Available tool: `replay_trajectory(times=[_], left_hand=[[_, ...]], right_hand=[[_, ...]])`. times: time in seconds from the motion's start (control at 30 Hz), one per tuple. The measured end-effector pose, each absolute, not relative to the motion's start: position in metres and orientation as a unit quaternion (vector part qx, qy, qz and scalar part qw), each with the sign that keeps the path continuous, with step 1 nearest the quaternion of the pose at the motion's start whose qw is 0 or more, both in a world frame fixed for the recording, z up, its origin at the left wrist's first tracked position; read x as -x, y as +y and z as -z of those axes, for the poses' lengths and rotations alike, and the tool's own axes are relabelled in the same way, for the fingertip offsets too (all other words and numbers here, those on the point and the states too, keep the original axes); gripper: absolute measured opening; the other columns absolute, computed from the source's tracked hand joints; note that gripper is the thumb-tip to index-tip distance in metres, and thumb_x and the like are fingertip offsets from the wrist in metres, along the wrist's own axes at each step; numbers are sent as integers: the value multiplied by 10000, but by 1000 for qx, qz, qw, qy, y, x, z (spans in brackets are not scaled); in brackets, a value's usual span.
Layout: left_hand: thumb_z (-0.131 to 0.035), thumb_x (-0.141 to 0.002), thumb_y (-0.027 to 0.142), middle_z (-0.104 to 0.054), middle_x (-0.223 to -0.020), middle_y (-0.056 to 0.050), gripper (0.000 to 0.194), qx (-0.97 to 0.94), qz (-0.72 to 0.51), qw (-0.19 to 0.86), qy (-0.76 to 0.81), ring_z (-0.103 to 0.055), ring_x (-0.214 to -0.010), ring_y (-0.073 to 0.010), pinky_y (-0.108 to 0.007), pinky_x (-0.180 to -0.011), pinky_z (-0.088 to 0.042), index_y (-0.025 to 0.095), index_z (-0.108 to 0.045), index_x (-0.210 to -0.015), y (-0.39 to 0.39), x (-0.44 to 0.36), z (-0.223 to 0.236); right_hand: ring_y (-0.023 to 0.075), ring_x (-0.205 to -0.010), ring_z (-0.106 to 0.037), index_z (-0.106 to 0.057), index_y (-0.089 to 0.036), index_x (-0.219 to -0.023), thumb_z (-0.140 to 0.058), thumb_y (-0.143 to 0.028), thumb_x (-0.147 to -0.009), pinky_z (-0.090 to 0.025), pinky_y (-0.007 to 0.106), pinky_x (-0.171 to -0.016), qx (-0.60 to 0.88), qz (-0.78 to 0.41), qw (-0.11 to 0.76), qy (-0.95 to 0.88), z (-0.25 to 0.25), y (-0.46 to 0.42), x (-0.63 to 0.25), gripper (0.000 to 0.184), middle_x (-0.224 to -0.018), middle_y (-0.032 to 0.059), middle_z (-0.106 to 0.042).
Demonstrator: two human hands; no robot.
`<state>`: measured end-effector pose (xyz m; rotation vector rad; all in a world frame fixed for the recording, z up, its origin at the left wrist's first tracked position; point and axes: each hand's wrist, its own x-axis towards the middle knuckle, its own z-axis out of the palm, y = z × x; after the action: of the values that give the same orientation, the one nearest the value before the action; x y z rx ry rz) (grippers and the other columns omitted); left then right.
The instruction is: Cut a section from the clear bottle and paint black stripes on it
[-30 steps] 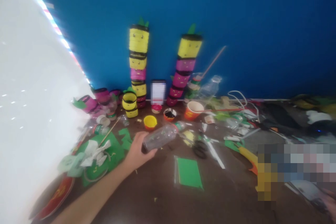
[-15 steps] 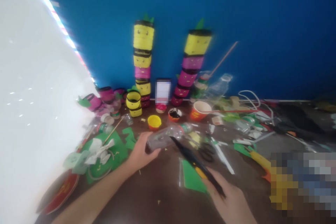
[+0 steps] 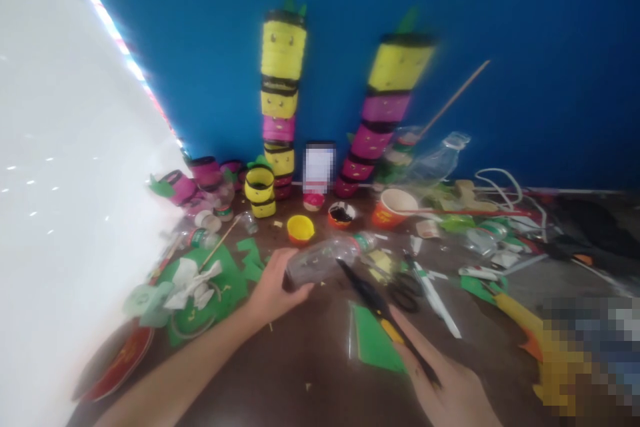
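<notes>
A clear plastic bottle (image 3: 325, 259) lies on its side with its neck pointing right. My left hand (image 3: 279, 287) is closed around its base end. In my right hand (image 3: 440, 373) is a black and yellow utility knife (image 3: 376, 310), its tip at the bottle's lower side near the shoulder. Blur hides whether the tip touches or cuts the plastic. Under the knife is a green sheet (image 3: 376, 340) on the brown table (image 3: 280, 380). Black-handled scissors (image 3: 404, 292) lie just behind the knife.
Two tall stacks of painted cups, a left stack (image 3: 280, 107) and a right stack (image 3: 375, 127), stand by the blue wall (image 3: 210, 27). A yellow paint cup (image 3: 301, 230), a black paint cup (image 3: 342, 215) and an orange paper cup (image 3: 395, 208) sit behind the bottle. Scraps surround them.
The view has shifted a little, so everything sits slightly further right. Both hands keep their holds on the bottle and the knife, with the knife tip still by the bottle.
</notes>
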<state>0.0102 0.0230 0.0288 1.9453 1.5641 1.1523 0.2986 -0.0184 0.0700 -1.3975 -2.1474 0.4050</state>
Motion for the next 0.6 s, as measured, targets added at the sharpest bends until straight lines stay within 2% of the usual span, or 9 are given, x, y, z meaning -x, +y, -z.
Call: replay_trajectory(times=[0.17, 0.33, 0.6], left_hand=[[-696, -698, 255, -529, -1148, -105, 582, -697, -410, 193, 557, -528, -1095, -258, -440, -953, -442, 211, -418, -1207, 23, -11, -27], [-703, -691, 277, -525, -1144, -103, 602, -700, -416, 184, 551, -528, -1081, -255, -432, -938, -453, 213, -415, -1216, 24, -10, -22], [-714, -688, 283, -521, -1150, -106, 621, -703, -410, 182, 551, -528, -1090, -255, -435, -942, -463, 216, -414, -1228, 23, -10, -23]], right_hand=[[186, -843, -692, -541, -261, -1284, -495, -241, -868, -566, 185, -663, 515, -140, 257, -806, -73, -17, -300, 418, -1028, 28, -702], [203, -864, -689, -541, -283, -1283, -482, -253, -869, -582, 223, -677, 531, -142, 252, -796, -72, -18, -297, 419, -1059, 14, -689], [188, -866, -691, -521, -281, -1297, -449, -263, -885, -575, 212, -668, 547, -133, 224, -796, -75, -20, -295, 418, -1061, 18, -694]])
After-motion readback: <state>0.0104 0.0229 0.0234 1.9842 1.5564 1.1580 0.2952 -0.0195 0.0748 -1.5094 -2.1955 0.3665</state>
